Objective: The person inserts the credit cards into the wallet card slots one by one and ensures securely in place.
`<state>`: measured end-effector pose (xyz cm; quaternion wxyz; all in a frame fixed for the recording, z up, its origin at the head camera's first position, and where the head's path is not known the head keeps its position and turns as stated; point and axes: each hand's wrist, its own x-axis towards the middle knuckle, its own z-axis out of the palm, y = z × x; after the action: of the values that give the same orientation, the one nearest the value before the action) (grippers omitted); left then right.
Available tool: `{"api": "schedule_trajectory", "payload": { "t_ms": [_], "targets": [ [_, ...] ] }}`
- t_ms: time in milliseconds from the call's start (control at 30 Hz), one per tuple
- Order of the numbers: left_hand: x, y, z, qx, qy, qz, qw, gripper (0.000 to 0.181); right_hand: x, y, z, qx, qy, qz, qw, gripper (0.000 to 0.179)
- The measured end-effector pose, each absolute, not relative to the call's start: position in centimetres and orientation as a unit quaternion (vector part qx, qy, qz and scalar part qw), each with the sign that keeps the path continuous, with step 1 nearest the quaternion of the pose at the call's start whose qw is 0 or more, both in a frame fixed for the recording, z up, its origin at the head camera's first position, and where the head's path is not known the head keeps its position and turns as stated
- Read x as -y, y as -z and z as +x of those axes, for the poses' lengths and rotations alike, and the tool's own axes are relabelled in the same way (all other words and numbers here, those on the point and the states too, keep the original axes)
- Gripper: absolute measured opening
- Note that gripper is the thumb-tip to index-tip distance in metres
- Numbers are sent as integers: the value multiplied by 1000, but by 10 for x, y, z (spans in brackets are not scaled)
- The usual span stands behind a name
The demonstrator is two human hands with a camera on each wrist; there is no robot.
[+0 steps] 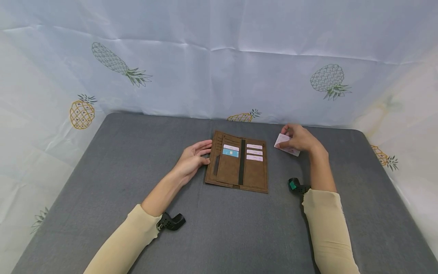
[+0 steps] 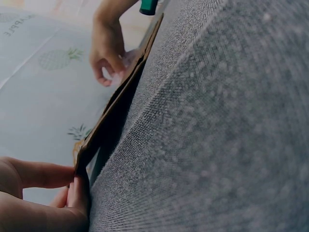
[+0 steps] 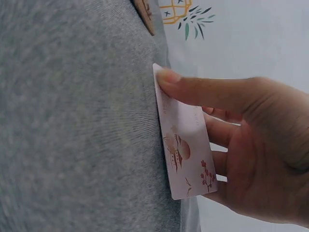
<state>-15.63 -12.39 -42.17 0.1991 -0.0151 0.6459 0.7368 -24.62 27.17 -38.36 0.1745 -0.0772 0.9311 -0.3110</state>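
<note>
A brown wallet (image 1: 227, 171) lies spread open on the grey table, with a dark strip down its middle. Its left panel holds a blue card (image 1: 230, 153) with a pink one above it; several pink cards (image 1: 254, 152) sit in slots on the right panel. My left hand (image 1: 191, 161) pinches the wallet's left edge between thumb and fingers, and the left wrist view shows that edge raised off the cloth. To the right of the wallet, my right hand (image 1: 299, 137) holds a pink card (image 3: 186, 150) printed with a pagoda and blossoms, thumb on its face, fingers behind.
The grey table (image 1: 239, 236) reaches back to a pale curtain (image 1: 191, 83) with pineapple prints. Black wrist cameras are strapped on both forearms, the left one (image 1: 172, 222) and the right one (image 1: 297, 185) both low over the cloth.
</note>
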Motion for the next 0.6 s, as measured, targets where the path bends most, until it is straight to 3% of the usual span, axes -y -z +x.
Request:
{"api": "schedule_trajectory", "payload": {
  "t_ms": [133, 367, 600],
  "targets": [
    [124, 421, -156, -646, -737, -15, 199, 80, -272, 380, -245, -917, 335, -98, 194, 34],
    [123, 422, -157, -645, -737, -14, 198, 79, -269, 372, -241, -905, 355, -108, 206, 53],
    [124, 421, -157, -646, -737, -14, 199, 79, -256, 364, -238, -907, 368, -116, 168, 51]
  ]
}}
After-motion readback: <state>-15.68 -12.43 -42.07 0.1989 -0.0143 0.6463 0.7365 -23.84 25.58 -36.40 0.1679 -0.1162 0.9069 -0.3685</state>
